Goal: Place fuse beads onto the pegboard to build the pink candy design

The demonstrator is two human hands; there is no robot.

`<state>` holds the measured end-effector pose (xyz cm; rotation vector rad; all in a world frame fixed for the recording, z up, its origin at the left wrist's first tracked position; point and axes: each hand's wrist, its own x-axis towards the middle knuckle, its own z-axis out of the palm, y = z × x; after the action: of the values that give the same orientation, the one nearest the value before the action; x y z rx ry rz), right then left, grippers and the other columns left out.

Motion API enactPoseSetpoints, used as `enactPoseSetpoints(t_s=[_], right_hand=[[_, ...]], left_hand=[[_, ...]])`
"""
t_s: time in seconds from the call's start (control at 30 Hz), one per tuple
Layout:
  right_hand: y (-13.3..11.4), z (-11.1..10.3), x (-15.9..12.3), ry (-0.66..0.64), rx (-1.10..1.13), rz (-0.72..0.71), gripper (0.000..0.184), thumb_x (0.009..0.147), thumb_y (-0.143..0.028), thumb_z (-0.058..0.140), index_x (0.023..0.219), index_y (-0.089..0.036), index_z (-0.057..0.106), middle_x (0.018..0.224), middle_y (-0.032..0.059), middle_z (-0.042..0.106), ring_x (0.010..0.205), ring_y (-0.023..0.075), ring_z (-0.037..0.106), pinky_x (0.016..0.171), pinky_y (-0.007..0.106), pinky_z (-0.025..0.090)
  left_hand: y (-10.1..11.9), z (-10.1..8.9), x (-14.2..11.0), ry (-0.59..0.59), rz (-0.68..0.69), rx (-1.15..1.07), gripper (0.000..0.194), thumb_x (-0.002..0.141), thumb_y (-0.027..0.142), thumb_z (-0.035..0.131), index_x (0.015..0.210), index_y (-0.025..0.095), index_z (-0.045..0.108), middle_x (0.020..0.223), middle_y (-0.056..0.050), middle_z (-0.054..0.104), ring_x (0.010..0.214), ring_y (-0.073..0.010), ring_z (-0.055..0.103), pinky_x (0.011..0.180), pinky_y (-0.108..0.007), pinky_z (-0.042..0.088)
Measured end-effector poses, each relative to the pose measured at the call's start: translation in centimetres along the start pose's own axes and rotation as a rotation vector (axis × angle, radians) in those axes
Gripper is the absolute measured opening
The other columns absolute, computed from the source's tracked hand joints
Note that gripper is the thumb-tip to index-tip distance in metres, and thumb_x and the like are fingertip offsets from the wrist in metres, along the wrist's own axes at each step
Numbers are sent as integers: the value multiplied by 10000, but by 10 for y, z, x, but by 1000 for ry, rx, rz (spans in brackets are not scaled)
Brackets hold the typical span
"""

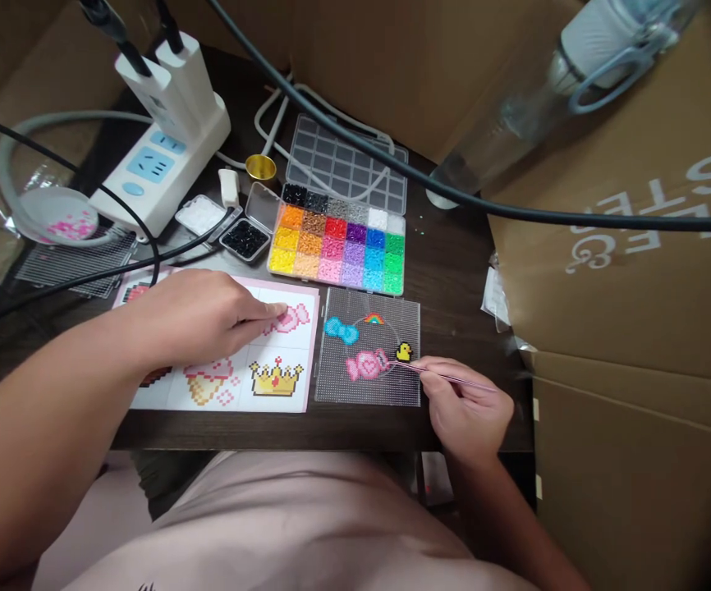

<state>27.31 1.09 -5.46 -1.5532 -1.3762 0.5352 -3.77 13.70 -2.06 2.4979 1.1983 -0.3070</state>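
My left hand lies palm down on a pattern sheet, its index finger stretched out onto the pink candy picture. My right hand pinches thin tweezers whose tip reaches the pink bead candy on a clear pegboard. On the same pegboard sit a blue bead bow, a small rainbow and a yellow duck. A sorted box of coloured beads stands open just behind the pegboard.
A white power strip with two plugs stands at the back left. Small bead cases and a gold cap lie near it. Black cables cross overhead. Cardboard boxes wall the right side. A clear bottle leans at the back.
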Motion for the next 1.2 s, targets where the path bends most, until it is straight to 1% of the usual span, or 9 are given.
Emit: enactPoseSetpoints(t_s=[0.17,0.27,0.37,0.47,0.67,0.8,0.9,1.03,1.2], right_hand=[[2,2,-1,-11,-8,4,92,809,-200,709,746,-223,772,764,51,775,710,212,742,696,364,633],[3,2,-2,-25,-3,-12,101,803,-166,714,762,-234,776,775,39,777,717,202,739,706,352,628],[4,1,-3,-39,-6,-21,124,808,-151,710,776,-246,782,785,32,779,725,199,738,716,350,625],[3,1,-3,-46,-21,-4,119,812,-161,709,777,-246,785,787,37,779,727,206,738,722,359,625],[1,2,-1,-55,-3,-25,142,805,-119,710,768,-237,781,779,27,779,720,189,735,714,331,622],[3,2,-2,-55,2,-39,156,804,-101,712,788,-237,785,792,21,780,731,179,736,722,318,622],[5,1,-2,-53,11,-60,186,801,-73,709,797,-243,783,799,6,780,736,157,733,724,285,617],[4,1,-2,-60,22,-69,221,797,-45,705,805,-252,781,806,-8,779,744,138,728,729,258,610],[3,2,-1,-65,23,-62,224,798,-44,702,806,-254,781,808,-10,779,746,138,728,728,257,608]], left_hand=[[0,0,1,-5,8,2,329,991,427,475,1072,306,770,805,-56,740,642,-155,533,575,-281,197],[0,1,1,-6,11,-2,330,996,422,470,1084,303,765,818,-59,740,652,-159,539,579,-281,193],[0,1,1,-2,10,5,347,996,441,464,1052,296,774,806,-60,740,640,-162,533,577,-284,190],[1,0,1,-19,7,6,375,1000,447,453,1014,268,783,795,-69,734,634,-161,523,578,-285,193],[3,-3,2,-43,-5,-15,356,1000,427,472,1016,254,782,816,-70,738,649,-157,533,590,-271,216],[1,-2,2,-49,-10,11,365,996,448,460,1017,278,782,821,-61,745,656,-167,556,580,-275,222],[-1,0,3,-55,0,33,374,996,457,435,1035,311,777,831,-59,752,672,-182,583,572,-288,227],[-3,3,3,-30,10,46,362,993,456,437,1082,330,765,840,-63,757,681,-192,600,573,-296,233],[-4,3,1,-12,22,39,338,993,443,455,1110,339,755,853,-57,759,676,-184,594,573,-292,220]])
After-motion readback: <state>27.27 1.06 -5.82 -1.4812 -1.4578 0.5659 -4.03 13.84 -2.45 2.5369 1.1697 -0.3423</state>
